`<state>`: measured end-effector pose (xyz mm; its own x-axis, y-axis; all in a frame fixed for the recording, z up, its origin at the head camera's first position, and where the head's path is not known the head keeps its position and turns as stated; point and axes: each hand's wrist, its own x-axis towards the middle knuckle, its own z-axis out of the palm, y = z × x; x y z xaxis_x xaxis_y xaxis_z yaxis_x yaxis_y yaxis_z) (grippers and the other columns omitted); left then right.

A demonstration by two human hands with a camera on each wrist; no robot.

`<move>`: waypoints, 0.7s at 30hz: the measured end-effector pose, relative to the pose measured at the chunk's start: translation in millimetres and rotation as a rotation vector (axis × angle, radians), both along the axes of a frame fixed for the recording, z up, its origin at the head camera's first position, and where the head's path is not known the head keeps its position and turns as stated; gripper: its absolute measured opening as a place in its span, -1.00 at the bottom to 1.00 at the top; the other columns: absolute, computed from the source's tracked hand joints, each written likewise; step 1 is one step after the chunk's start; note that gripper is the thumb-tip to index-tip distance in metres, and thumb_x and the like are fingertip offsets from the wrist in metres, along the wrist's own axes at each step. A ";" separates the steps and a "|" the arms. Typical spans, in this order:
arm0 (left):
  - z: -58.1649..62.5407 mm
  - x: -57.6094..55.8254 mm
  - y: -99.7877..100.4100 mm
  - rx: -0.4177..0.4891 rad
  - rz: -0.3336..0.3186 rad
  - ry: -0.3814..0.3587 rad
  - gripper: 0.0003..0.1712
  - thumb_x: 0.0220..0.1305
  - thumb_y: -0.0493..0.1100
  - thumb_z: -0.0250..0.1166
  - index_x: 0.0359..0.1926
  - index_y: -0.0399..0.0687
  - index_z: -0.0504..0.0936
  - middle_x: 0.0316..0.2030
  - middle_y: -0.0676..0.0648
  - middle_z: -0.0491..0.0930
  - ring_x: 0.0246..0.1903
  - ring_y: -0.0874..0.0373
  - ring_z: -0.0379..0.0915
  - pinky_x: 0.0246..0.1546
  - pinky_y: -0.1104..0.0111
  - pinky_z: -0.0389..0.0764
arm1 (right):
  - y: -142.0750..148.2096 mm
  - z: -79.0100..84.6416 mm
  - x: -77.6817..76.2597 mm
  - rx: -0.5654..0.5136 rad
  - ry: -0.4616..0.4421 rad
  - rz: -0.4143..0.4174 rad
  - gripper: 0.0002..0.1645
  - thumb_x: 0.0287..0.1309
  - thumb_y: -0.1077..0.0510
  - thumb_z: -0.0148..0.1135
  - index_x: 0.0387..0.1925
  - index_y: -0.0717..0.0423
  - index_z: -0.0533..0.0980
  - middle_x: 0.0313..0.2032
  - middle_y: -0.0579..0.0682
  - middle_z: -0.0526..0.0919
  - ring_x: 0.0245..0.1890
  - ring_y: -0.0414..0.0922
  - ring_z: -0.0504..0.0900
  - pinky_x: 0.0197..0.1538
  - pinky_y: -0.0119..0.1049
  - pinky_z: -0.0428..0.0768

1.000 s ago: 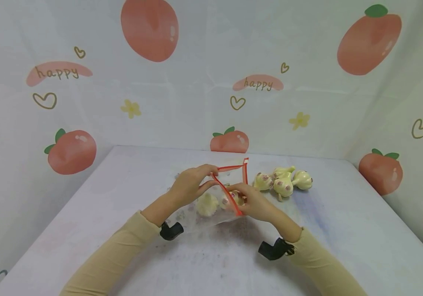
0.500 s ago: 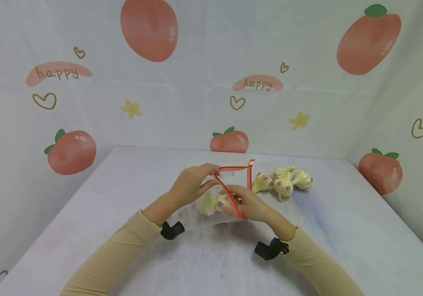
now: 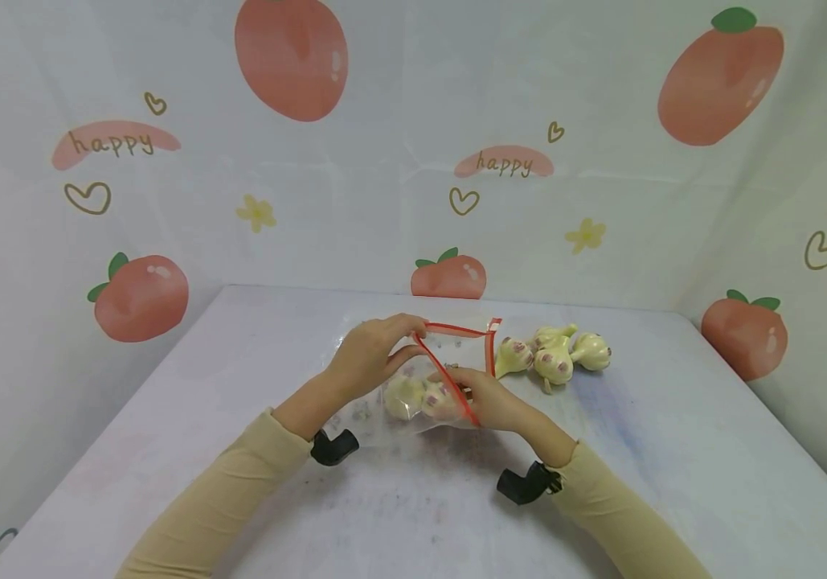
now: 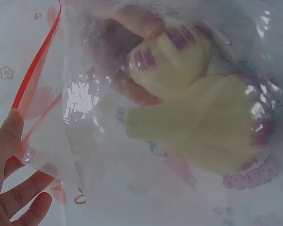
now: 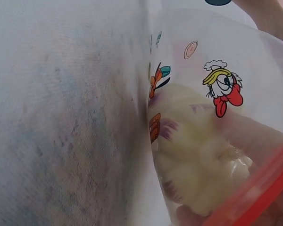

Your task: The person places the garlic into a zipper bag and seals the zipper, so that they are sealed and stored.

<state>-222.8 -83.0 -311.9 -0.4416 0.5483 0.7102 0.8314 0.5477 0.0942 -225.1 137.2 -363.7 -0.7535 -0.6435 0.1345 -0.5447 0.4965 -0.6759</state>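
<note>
Two bare hands meet at a clear, printed plastic bag with a red-edged mouth [image 3: 491,354] on a pale table [image 3: 413,515], seen from the head camera. The left hand [image 3: 366,358] pinches the red edge; the right hand [image 3: 493,400] is inside the opening. Four cream-and-purple garlic bulbs [image 3: 554,366] lie clustered outside, the nearest just beside the bag; whether the two touch is unclear.

Through the plastic, the left wrist view shows two more: a round, purple-blotched garlic bulb [image 4: 184,66], gripped between the right thumb and fingers, and a long-necked cream garlic bulb [image 4: 203,127] right against it. The left hand's lower fingers are partly extended below the pinch.

On the right wrist view, the right fingers curve around their bulb behind film bearing a cartoon duck [image 5: 224,87], and the red edge crosses the hand. Should the left pinch slip, the limp mouth would likely fold onto the right hand; withdrawn then, it could snag the edge and drag the bulb out.
</note>
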 end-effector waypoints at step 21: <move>-3.9 0.0 -0.3 -0.018 0.020 -0.043 -0.70 0.06 -0.17 0.38 -0.18 -0.09 0.51 -0.30 0.02 0.64 -0.37 0.18 0.59 -0.37 0.37 0.57 | 15.7 15.6 6.8 -0.070 0.079 -0.016 -0.57 0.12 0.31 0.21 0.07 0.27 0.45 0.03 0.25 0.56 -0.05 0.13 0.63 -0.02 -0.13 0.61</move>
<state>-222.8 -83.2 -315.8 -0.4829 0.5512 0.6805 0.8155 0.5662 0.1201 -218.3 153.0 -348.1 -0.7490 -0.6181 0.2385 -0.5901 0.4588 -0.6642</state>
